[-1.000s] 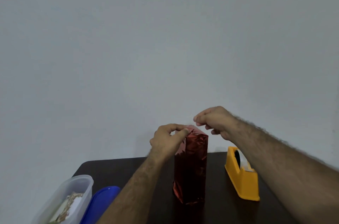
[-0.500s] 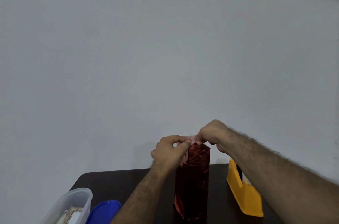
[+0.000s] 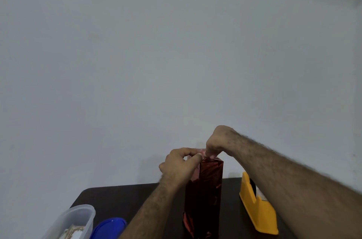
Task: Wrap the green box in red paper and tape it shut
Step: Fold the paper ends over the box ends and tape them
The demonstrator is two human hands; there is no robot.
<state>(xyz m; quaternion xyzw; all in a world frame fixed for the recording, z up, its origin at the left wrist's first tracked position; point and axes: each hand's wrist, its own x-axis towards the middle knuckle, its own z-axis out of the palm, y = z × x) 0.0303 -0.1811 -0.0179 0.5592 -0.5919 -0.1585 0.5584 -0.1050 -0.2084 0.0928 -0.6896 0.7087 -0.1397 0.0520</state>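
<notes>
Box: wrapped in red paper (image 3: pixel 203 193), upright, long axis vertical
Left hand (image 3: pixel 179 166): pinching top fold
Right hand (image 3: pixel 217 144): directly above, pinching the same top

Taking the tall red-wrapped box (image 3: pixel 203 195) as the landmark: just to its right the yellow tape dispenser (image 3: pixel 256 207) blocks that side, with only a narrow strip of dark table (image 3: pixel 117 195) between them. Off to its left there's open tabletop, till you hit the blue lid (image 3: pixel 109 228) and clear plastic container (image 3: pixel 72 221) at the near-left corner. Both forearms crowd the near side, but behind the box it's open back to the wall (image 3: pixel 176 62).
</notes>
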